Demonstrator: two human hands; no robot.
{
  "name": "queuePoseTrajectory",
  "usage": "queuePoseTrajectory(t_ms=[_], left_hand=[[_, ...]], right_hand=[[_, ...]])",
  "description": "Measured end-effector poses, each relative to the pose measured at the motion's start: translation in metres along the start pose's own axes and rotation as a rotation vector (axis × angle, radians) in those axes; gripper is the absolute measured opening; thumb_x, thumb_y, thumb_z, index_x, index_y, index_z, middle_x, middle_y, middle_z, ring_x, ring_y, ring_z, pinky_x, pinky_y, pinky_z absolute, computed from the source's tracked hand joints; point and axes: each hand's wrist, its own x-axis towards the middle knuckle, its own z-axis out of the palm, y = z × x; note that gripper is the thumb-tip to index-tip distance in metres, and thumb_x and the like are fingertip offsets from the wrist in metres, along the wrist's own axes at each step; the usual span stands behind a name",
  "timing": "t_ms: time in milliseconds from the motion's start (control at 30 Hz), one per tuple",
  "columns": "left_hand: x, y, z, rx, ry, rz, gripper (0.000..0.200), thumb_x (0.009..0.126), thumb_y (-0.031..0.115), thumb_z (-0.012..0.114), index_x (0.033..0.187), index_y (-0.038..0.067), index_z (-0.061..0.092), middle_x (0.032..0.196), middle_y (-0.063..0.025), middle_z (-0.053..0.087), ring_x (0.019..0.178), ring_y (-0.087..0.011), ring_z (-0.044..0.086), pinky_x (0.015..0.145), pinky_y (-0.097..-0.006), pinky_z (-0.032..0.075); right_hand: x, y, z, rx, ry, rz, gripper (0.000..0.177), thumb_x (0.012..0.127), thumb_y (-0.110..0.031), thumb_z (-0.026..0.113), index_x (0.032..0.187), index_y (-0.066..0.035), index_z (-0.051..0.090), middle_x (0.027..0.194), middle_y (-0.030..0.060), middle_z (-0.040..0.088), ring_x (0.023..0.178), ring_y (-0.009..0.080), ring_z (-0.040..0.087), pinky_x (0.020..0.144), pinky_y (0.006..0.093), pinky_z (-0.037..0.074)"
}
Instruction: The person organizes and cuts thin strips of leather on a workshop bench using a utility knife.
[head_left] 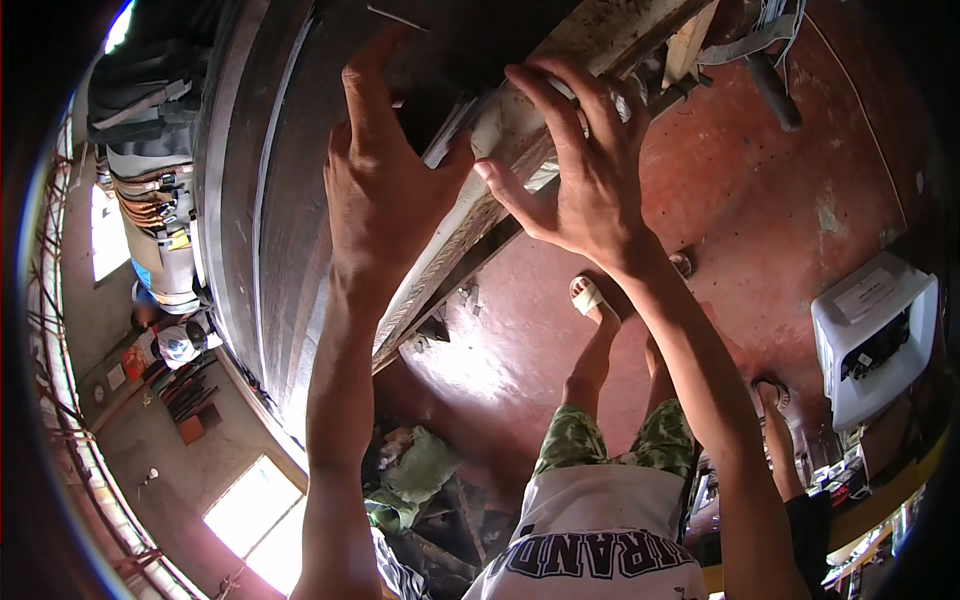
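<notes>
My left hand (pixel 385 190) is over the dark sheet material (pixel 300 150) on the worktable, its index finger stretched forward and its thumb apart from it. Between that thumb and finger shows a dark piece with a pale, shiny edge (pixel 445 140). My right hand (pixel 585 170) is at the table's pale wooden edge (pixel 520 130), fingers spread and bent, thumb pointing toward the left thumb. Both hands appear to hold nothing. Ahead of the left fingertips lies a thin metal rod (pixel 398 18).
A white plastic bin (pixel 875 340) with dark pieces inside stands on the red floor (pixel 760 210) at right. Green cloth (pixel 418 468) lies low by the table. Another person's leg (pixel 778 440) shows at lower right. Belts and dark bags (pixel 150 120) are at far left.
</notes>
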Motion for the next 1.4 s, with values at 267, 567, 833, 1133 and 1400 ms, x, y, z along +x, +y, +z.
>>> queuePoseTrajectory(t_ms=[267,567,833,1133,1400], left_hand=[[0.004,0.006,-0.002,0.012,0.020,-0.016,0.086,0.070,0.003,0.082,0.143,0.014,0.038,0.109,-0.0166,0.068,0.089,-0.0339,0.073,0.072,-0.0424,0.061],[0.004,0.012,-0.001,0.008,0.008,-0.101,0.089,0.070,0.001,0.081,0.143,0.015,0.034,0.101,-0.0161,0.071,0.088,-0.0314,0.074,0.072,-0.0389,0.061],[0.006,0.019,-0.002,-0.058,-0.004,-0.156,0.086,0.070,-0.004,0.078,0.143,0.011,0.035,0.124,-0.0157,0.060,0.100,-0.0270,0.071,0.084,-0.0364,0.059],[0.021,0.044,-0.013,-0.097,-0.004,-0.362,0.089,0.068,-0.002,0.077,0.145,0.008,0.033,0.124,-0.0189,0.060,0.087,-0.0317,0.073,0.071,-0.0383,0.056],[0.016,0.035,-0.005,0.001,0.025,-0.239,0.083,0.069,-0.003,0.075,0.142,0.009,0.036,0.120,-0.0192,0.063,0.091,-0.0321,0.073,0.075,-0.0380,0.056]], right_hand=[[0.002,0.000,-0.001,-0.010,0.021,-0.011,0.072,0.080,-0.045,0.077,0.136,-0.007,0.053,0.140,0.0077,0.049,0.120,0.0212,0.052,0.108,0.0511,0.025],[0.000,-0.002,0.001,-0.015,0.022,0.004,0.071,0.080,-0.044,0.076,0.137,-0.008,0.052,0.140,0.0078,0.049,0.117,0.0211,0.054,0.108,0.0517,0.026],[0.001,0.000,0.003,-0.010,0.062,-0.017,0.071,0.080,-0.041,0.077,0.138,-0.010,0.053,0.138,0.0066,0.051,0.117,0.0195,0.054,0.106,0.0508,0.028],[0.002,0.001,0.005,-0.045,0.093,-0.038,0.065,0.080,-0.043,0.076,0.134,-0.011,0.059,0.136,0.0061,0.052,0.121,0.0209,0.051,0.107,0.0502,0.028],[0.003,0.001,0.007,-0.017,0.106,-0.035,0.064,0.079,-0.043,0.077,0.132,-0.013,0.059,0.136,0.0068,0.052,0.122,0.0210,0.051,0.108,0.0511,0.026]])
